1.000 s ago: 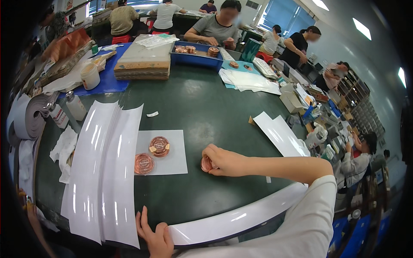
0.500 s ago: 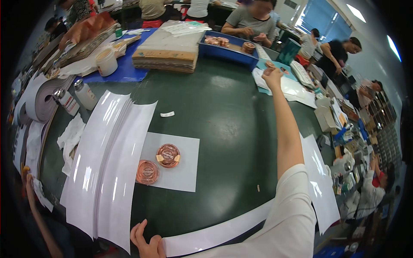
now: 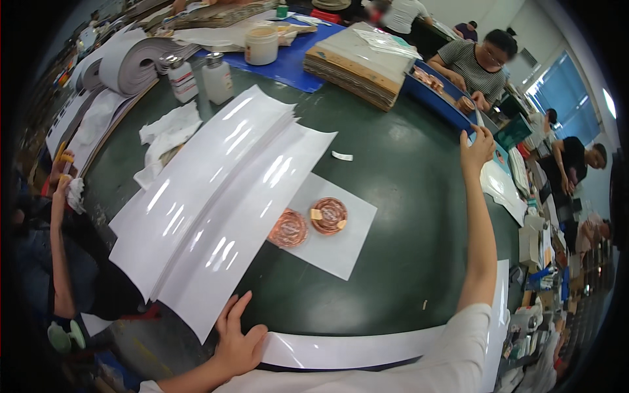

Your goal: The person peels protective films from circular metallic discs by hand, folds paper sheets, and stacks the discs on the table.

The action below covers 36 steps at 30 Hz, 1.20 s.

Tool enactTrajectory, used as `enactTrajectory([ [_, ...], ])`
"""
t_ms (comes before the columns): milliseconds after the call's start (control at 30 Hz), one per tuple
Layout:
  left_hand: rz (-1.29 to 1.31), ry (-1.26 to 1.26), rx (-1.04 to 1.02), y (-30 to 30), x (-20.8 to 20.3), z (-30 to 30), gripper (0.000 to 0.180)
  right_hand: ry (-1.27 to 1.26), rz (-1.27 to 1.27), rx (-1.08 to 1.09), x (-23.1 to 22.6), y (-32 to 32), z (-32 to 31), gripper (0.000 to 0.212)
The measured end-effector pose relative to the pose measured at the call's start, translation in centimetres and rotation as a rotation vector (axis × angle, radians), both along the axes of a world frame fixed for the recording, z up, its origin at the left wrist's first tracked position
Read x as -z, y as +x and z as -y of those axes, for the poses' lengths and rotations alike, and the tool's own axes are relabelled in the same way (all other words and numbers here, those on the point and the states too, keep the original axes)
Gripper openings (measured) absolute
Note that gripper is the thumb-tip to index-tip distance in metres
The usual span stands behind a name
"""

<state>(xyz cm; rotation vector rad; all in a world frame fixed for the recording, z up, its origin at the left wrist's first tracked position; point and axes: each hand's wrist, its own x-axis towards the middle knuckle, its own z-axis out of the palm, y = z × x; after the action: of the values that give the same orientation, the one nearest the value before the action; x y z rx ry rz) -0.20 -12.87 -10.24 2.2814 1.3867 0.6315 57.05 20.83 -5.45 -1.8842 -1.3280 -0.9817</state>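
Note:
My left hand is at the near table edge with its fingers spread, beside the lower corner of a stack of glossy white sheets and a long white strip. My right arm is stretched far out. At its end my right hand is at the near right corner of a blue tray, thumb and fingers apart; nothing shows between them. On a white square sheet lie two round copper-coloured discs: one with yellowish tabs, the other partly under the glossy sheets.
A thick board stack, a white tub and two capped bottles stand at the back. Crumpled tissue lies left. A co-worker sits behind the tray, which holds copper-coloured pieces. Another person's hand shows at far left.
The view has turned left, so the table appears rotated. My right hand has moved from copper-coloured pieces on the teal sheet to the tray's corner. My left hand stays by the glossy sheets.

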Motion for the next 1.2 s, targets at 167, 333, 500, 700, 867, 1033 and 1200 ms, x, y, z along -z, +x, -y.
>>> enactTrajectory([
  [167,0.053,-0.045,-0.039,0.6,-0.4,0.0,0.006,-0.559,0.002,-0.85,-4.0,-22.3,8.9,0.032],
  [333,0.177,-0.023,-0.049,0.9,-0.4,-0.5,0.007,-0.947,0.12,-1.084,-3.2,-32.5,15.1,0.072],
  [500,0.265,-0.007,-0.035,0.4,-0.4,-0.6,0.007,-0.982,0.168,-0.998,-2.2,-34.1,14.2,0.076],
  [700,0.322,-0.009,-0.006,-0.2,-0.6,-0.6,0.007,-1.226,-0.088,-0.992,-3.0,-35.3,13.8,0.075],
  [867,0.341,-0.014,-0.016,-0.3,-0.4,-0.4,0.007,-1.228,-0.113,-1.001,-3.3,-35.9,14.0,0.073],
  [1033,0.343,-0.01,-0.008,-0.2,-0.5,-0.6,0.007,-1.194,-0.083,-1.028,-3.3,-35.8,13.9,0.07],
  [1200,0.33,-0.003,-0.005,-0.2,-0.5,-0.6,0.008,-1.132,-0.022,-1.008,-3.1,-35.8,13.5,0.069],
])
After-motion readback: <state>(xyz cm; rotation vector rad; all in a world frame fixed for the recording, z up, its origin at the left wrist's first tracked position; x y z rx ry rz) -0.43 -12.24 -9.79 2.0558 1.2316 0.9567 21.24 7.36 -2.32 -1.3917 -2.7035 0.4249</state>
